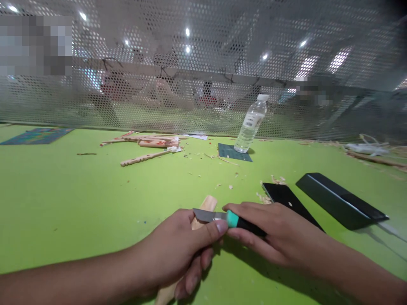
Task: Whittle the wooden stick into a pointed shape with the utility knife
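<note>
Our left hand (187, 241) has the wood strip (208, 203) pinched over the worktop (79, 207), probably so it can't slip. Our right hand (273, 231) is wrapped round the knife handle (248, 225), blade (204, 215) lying across the wood; we'd guess the left thumb (211, 234) by the blade's base steadies it. The bottle (247, 133) on the dark mat (226, 151) has a label (253, 119), but it's too small for us to read.
</note>
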Demonstrator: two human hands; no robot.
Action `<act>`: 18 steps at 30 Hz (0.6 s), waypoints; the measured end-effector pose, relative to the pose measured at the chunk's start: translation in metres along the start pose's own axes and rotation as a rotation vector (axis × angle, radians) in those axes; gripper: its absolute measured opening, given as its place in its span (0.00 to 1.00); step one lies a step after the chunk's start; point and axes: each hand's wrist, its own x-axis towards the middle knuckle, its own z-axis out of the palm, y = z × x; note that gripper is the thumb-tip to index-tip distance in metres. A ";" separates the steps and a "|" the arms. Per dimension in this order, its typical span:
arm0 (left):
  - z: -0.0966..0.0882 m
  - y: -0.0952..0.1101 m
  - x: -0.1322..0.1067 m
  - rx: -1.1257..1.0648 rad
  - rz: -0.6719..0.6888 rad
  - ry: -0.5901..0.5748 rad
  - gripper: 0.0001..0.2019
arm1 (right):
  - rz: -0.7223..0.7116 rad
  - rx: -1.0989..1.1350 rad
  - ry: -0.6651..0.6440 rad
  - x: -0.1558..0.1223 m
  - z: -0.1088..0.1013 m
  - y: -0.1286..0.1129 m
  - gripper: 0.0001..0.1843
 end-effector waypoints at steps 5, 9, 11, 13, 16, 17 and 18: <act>0.001 0.001 -0.001 -0.011 -0.006 0.044 0.30 | 0.006 -0.047 0.061 -0.001 0.003 -0.004 0.19; 0.003 0.003 -0.002 -0.026 -0.027 0.067 0.31 | 0.022 -0.101 0.159 -0.001 0.008 -0.009 0.20; 0.004 0.004 -0.002 -0.040 -0.027 0.086 0.31 | 0.029 -0.135 0.208 0.000 0.010 -0.009 0.20; 0.004 0.004 -0.002 -0.038 -0.049 0.104 0.32 | 0.054 -0.175 0.258 0.001 0.010 -0.006 0.22; 0.004 0.003 -0.001 -0.029 -0.087 0.141 0.32 | 0.144 -0.236 0.345 0.001 0.006 0.003 0.23; 0.004 0.002 -0.001 -0.030 -0.087 0.148 0.31 | 0.167 -0.248 0.361 0.001 0.004 0.006 0.23; 0.003 0.001 -0.001 -0.032 -0.080 0.150 0.30 | 0.172 -0.252 0.370 0.001 0.002 0.009 0.23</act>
